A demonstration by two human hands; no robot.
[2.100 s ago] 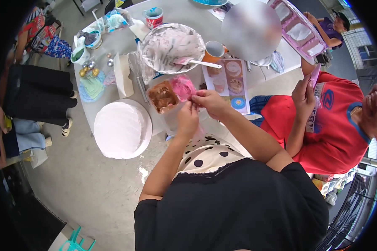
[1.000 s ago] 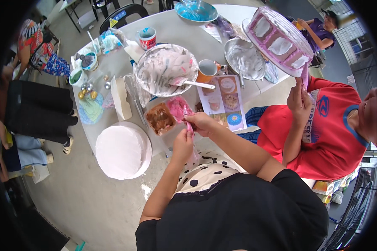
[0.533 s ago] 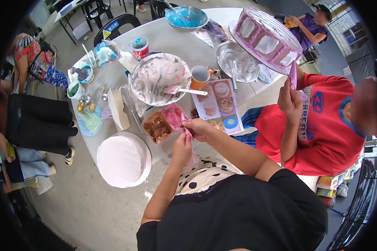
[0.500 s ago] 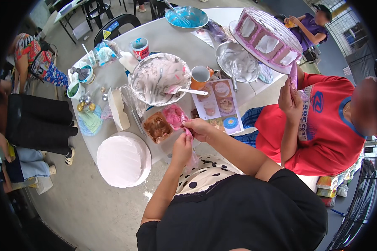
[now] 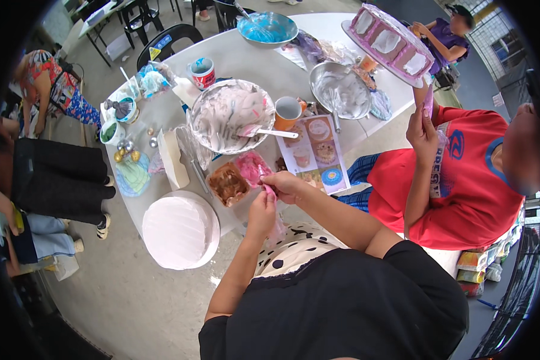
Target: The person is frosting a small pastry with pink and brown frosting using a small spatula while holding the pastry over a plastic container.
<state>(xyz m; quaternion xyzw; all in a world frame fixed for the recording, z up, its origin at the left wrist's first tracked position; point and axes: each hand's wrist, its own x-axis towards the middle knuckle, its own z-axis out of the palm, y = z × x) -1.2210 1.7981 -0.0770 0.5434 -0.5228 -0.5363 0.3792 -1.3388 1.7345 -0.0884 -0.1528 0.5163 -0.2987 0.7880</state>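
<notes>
Bag of translucent pink plastic [image 5: 277, 231], near pink-coated square tub [image 5: 260, 159]: left hand [image 5: 261, 213] closed around bag, right hand [image 5: 285, 186] pinching upper end.

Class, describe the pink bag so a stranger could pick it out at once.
On the pale table, find the round white cake at the near left edge. To its right, the wearer's left hand and right hand are close together. The pink bag in their grip is a stronger pink than the mauve bag held by the person in red.
</notes>
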